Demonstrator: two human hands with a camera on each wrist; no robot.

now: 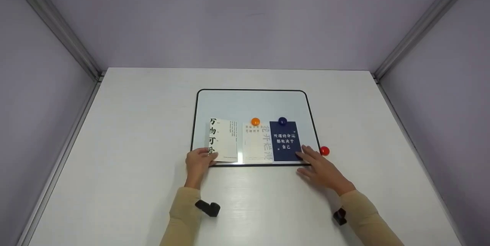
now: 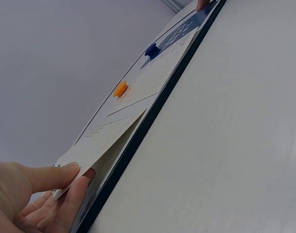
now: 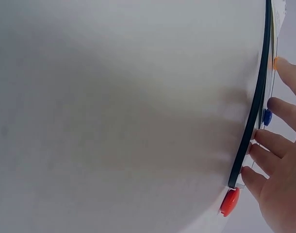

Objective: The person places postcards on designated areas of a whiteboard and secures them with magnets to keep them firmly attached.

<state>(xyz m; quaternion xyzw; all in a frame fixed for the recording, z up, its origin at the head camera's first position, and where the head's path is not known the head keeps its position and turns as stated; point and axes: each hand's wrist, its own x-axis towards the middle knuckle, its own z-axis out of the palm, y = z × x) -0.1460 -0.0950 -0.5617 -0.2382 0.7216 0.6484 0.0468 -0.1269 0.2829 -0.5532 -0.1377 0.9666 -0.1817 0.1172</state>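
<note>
A whiteboard (image 1: 249, 104) with a black rim lies on the table, bearing three printed cards in a row. My left hand (image 1: 198, 163) pinches the lower left corner of the cream card (image 1: 226, 142) between thumb and fingers. In the left wrist view that card's near edge (image 2: 104, 150) is lifted off the board. Extended fingers of my right hand (image 1: 325, 171) rest at the board's lower right, by the corner of the navy card (image 1: 283, 154). An orange magnet (image 1: 255, 122) sits at the top of the pale middle card (image 1: 252, 150), and a dark blue magnet (image 1: 282, 121) on the navy one.
Just outside the board's right edge, near my right hand, is a red magnet (image 1: 324, 150). The white table (image 1: 145, 123) reaches back to a lilac-grey wall (image 1: 237, 20). Grey-framed panels (image 1: 42, 66) stand at both sides.
</note>
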